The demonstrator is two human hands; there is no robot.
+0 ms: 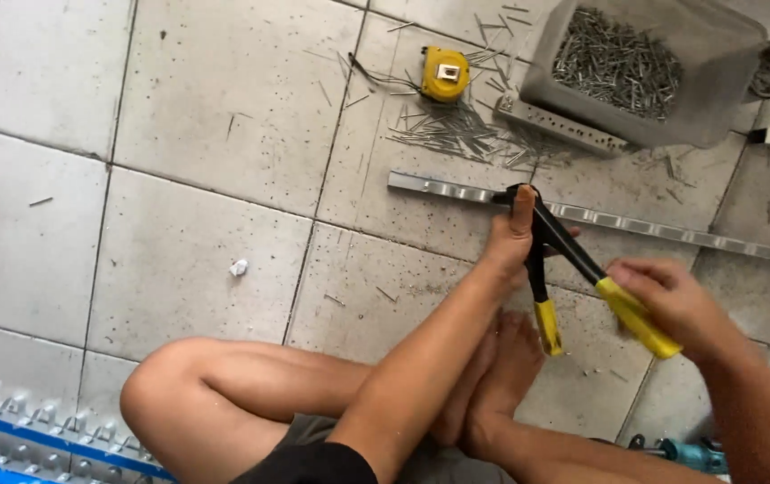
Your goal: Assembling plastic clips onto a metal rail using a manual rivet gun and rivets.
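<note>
The left hand (512,231) closes around the black head of a hand riveter (573,269) and presses it down on a long metal strip (672,230), which lies on the floor from 11 o'clock to 3 o'clock of the tool. The right hand (672,300) wraps its fingers around the upper yellow handle; the lower yellow handle hangs free, so the tool stands wide open. From here the risk, I think, is that the head slips off the narrow strip when the handles are squeezed, because only the left hand steadies it, and the bare feet just at 6 o'clock of the tool could be pinched or hit. Loose rivets (457,134) scattered at 11 o'clock may also hurt bare skin. The surface is a grey tiled floor (215,260), dusty and speckled, with a yellow tape measure (444,73) and a grey box of rivets (645,72) at 12 o'clock.
</note>
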